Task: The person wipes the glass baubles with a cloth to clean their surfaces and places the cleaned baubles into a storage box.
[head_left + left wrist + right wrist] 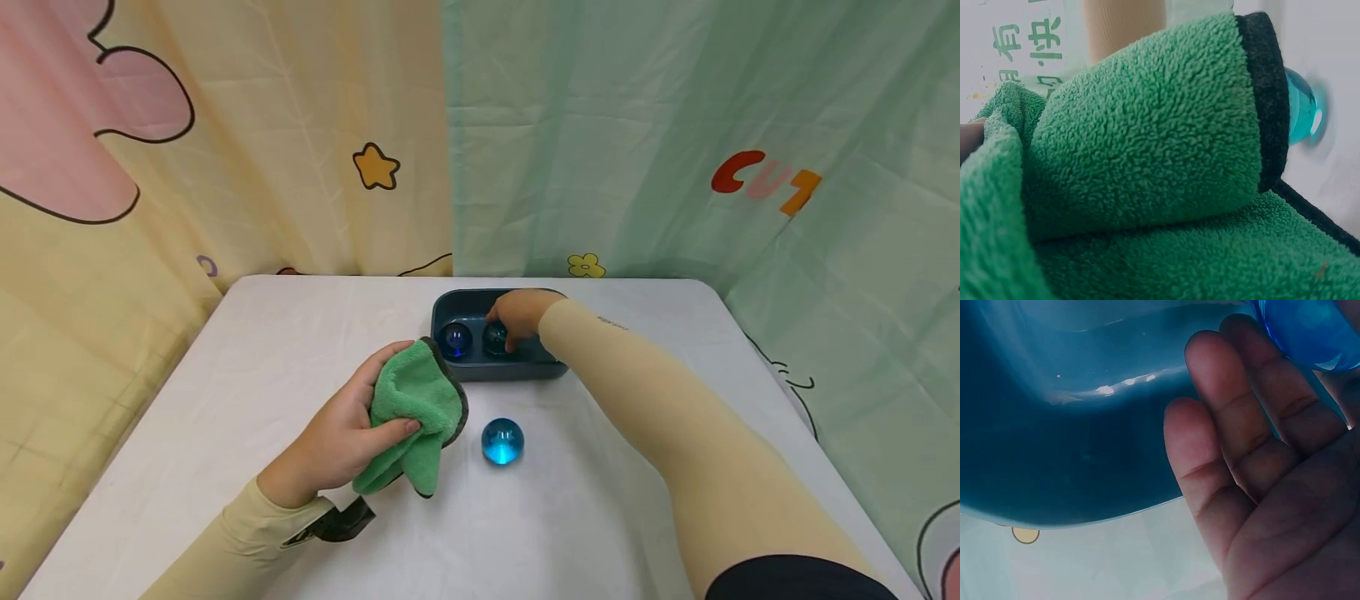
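Teal ball (495, 338), smooth, glasslike: upper centre of frame, inside glossy rounded tray (510, 372), pinched by right hand (527, 312). Step, apparently: lifting or placing, cannot tell which; slick curvature seems to call for steady fingers. Left hand (337, 442), left of centre: gripping green cloth (416, 387), plush, dark-edged. Light-blue ball (502, 441), translucent: below tray.

Fuzzy cloth (417, 390), glossy ball (502, 441) (glasslike)

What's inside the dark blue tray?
A deep-blue ball, left, and a teal ball held by the right hand. Hand and sleeve hide part of the tray at right.
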Tool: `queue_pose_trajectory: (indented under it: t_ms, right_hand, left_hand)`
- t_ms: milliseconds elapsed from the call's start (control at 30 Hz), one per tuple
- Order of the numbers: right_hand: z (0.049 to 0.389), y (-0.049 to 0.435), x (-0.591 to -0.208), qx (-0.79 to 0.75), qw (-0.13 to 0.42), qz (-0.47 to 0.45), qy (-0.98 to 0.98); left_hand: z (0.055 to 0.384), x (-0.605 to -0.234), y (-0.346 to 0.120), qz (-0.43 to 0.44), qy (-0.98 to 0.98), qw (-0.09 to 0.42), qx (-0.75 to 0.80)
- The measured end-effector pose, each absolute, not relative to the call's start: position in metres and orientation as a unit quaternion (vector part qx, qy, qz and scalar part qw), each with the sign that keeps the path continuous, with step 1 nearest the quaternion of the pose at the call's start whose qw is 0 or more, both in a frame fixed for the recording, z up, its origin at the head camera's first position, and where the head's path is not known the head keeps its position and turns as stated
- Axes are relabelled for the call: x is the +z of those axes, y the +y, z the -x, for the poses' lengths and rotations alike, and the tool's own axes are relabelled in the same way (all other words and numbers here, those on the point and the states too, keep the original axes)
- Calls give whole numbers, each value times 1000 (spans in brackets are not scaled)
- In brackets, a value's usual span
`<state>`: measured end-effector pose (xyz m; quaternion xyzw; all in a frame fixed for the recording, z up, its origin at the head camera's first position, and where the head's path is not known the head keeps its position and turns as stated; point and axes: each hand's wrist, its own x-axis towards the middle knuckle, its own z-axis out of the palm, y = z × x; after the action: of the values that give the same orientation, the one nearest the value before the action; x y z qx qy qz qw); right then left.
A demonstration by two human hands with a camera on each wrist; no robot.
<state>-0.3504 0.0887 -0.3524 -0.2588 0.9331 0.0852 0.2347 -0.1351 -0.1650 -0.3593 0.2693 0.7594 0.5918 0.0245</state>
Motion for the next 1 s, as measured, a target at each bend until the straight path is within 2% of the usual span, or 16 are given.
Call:
queue_pose_trajectory:
  t_ms: [300, 500, 733, 867, 1000]
  right_hand:
    - [349, 94, -354, 61, 242, 246, 937]
    - [335, 97, -331, 20, 231, 251, 940]
    - [270, 99, -305, 12, 170, 355, 919]
    - [228, 104, -316, 20, 179, 399, 899]
    - [202, 108, -340, 31, 191, 413, 890]
  left_hand:
    - [135, -359, -162, -274, 760, 21, 589]
    - [135, -358, -161, -272, 759, 25, 591]
    - [136, -359, -161, -274, 760, 23, 589]
    - [136, -359, -160, -276, 758, 23, 590]
    - [136, -359, -160, -273, 758, 29, 592]
